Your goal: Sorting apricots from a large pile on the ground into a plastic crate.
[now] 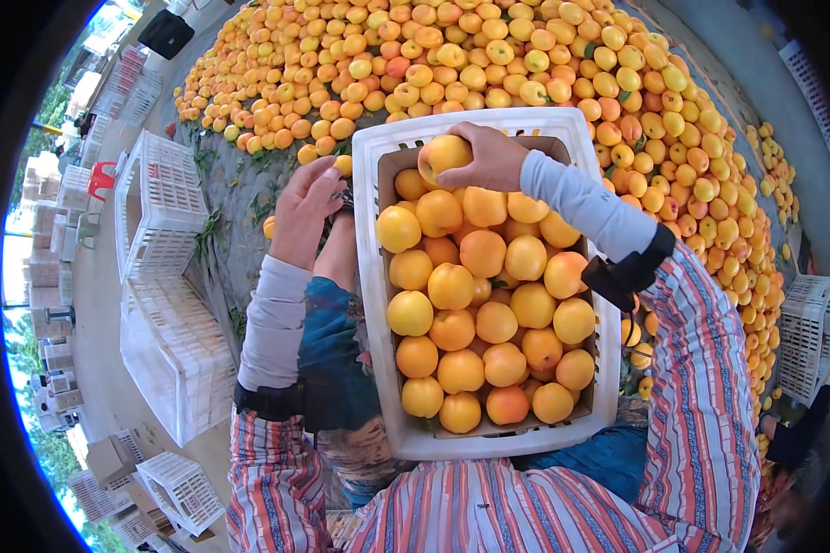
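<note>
In the head view, the right hand point(491, 158) holds one yellow-orange fruit point(443, 158) above the far end of a white plastic crate point(489, 446), about midway along its far edge. The fingers close around the fruit's right and far sides, with the thumb on the near side; its left side juts out, uncovered.

The left hand point(306, 205) is outside the crate, beyond its left edge near the far left corner. Its fingers are bent, narrow, with the thumb near them; whether they pinch anything, I cannot tell. A loose fruit point(343, 166) shows just beyond these fingertips, between them and the crate's corner; contact is unclear.

The crate sits on the person's lap, lined with brown cardboard point(553, 147). Packed fruits point(482, 253) fill it in rough rows from the far edge to the near one, with others visible in the gaps beneath. Past the far and right edges spreads a large heap of fruit point(415, 55). Well apart from the left edge stand white slatted crates point(161, 198).
</note>
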Motion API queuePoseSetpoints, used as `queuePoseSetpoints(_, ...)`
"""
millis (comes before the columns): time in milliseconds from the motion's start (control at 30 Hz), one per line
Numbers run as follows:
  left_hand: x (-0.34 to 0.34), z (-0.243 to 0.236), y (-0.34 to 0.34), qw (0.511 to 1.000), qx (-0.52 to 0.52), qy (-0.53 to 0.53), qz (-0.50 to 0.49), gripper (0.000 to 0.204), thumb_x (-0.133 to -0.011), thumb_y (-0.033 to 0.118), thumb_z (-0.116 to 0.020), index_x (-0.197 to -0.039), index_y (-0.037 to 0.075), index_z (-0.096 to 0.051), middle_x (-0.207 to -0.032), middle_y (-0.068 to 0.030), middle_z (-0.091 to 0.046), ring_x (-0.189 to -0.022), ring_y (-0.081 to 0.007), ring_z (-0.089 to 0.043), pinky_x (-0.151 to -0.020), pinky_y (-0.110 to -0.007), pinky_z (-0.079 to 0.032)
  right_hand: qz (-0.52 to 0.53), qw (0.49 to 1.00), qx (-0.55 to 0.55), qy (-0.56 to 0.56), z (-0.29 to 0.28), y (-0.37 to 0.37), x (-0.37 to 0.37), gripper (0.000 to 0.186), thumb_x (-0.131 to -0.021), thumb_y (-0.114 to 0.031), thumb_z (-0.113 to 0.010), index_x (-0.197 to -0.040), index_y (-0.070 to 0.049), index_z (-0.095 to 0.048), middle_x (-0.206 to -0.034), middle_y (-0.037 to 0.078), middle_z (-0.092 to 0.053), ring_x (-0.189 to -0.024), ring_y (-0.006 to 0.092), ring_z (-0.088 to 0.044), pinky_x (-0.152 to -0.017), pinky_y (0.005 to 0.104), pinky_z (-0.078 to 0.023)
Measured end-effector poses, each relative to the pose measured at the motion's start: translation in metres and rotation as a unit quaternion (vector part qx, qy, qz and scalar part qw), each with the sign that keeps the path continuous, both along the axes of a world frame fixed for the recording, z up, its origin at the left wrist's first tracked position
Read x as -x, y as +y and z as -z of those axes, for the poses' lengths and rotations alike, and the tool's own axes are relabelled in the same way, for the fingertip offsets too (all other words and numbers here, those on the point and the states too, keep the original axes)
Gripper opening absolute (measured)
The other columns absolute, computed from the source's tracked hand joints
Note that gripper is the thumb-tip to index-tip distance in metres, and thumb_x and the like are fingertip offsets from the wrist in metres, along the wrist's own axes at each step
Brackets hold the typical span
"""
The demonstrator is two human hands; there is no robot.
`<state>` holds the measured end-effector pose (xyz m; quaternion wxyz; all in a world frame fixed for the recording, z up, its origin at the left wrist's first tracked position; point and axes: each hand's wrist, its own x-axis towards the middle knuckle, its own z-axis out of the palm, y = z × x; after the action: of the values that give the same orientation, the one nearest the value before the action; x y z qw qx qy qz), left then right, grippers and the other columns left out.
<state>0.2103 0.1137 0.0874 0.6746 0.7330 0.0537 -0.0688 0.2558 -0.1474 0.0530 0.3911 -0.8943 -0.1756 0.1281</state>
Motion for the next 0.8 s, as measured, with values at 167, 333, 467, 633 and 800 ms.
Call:
queuePoseSetpoints(167,-0.053,0.026,0.017,0.983,-0.136,-0.011,0.125,0.035,-0.089,0.024,-0.05,-0.116,0.001,-0.052,-0.104,-0.0059,-0.059,-0.093,-0.0118,-0.056,-0.078,-0.024,-0.044,0.01,0.998,0.038,0.05,0.044,0.046,-0.035,0.074,-0.061,-0.039,-0.07,-0.114,0.006,-0.047,-0.106,0.02,-0.057,-0.096,0.0268,-0.057,-0.085,0.0319,-0.045)
queuePoseSetpoints(333,-0.072,0.062,0.007,0.944,-0.213,-0.121,0.223,0.025,-0.085,0.007,-0.046,-0.107,-0.002,-0.055,-0.1,-0.0086,-0.061,-0.09,-0.0134,-0.057,-0.08,-0.026,-0.045,-0.038,0.986,0.105,0.124,0.073,0.071,-0.047,0.068,-0.067,-0.045,-0.062,-0.112,0.005,-0.053,-0.111,0.021,-0.057,-0.099,0.03,-0.057,-0.087,0.033,-0.044)
queuePoseSetpoints(467,-0.074,0.066,0.009,0.868,-0.363,-0.277,0.195,0.026,-0.076,0.0,-0.049,-0.1,0.003,-0.059,-0.1,-0.0082,-0.062,-0.105,-0.0255,-0.054,-0.094,-0.035,-0.039,-0.057,0.985,0.084,0.142,0.078,0.065,-0.055,0.061,-0.075,-0.044,-0.053,-0.113,0.003,-0.054,-0.111,0.019,-0.059,-0.101,0.0294,-0.057,-0.088,0.0335,-0.044)
queuePoseSetpoints(633,-0.076,0.069,-0.01,0.73,-0.495,-0.404,0.243,0.026,-0.073,0.004,-0.054,-0.097,0.009,-0.061,-0.102,-0.0054,-0.062,-0.114,-0.0268,-0.047,-0.103,-0.041,-0.028,-0.049,0.982,0.028,0.18,0.083,0.059,-0.06,0.054,-0.079,-0.038,-0.05,-0.112,0.005,-0.055,-0.107,0.018,-0.06,-0.097,0.0263,-0.058,-0.086,0.0322,-0.044)
queuePoseSetpoints(800,-0.078,0.07,-0.023,0.722,-0.482,-0.433,0.244,0.028,-0.073,0.012,-0.057,-0.101,0.009,-0.06,-0.1,-0.0052,-0.062,-0.106,-0.0229,-0.05,-0.101,-0.04,-0.03,0.068,0.948,-0.14,0.278,0.082,0.061,-0.06,0.05,-0.082,-0.034,-0.046,-0.111,0.006,-0.053,-0.102,0.018,-0.061,-0.087,0.0235,-0.061,-0.078,0.032,-0.049)
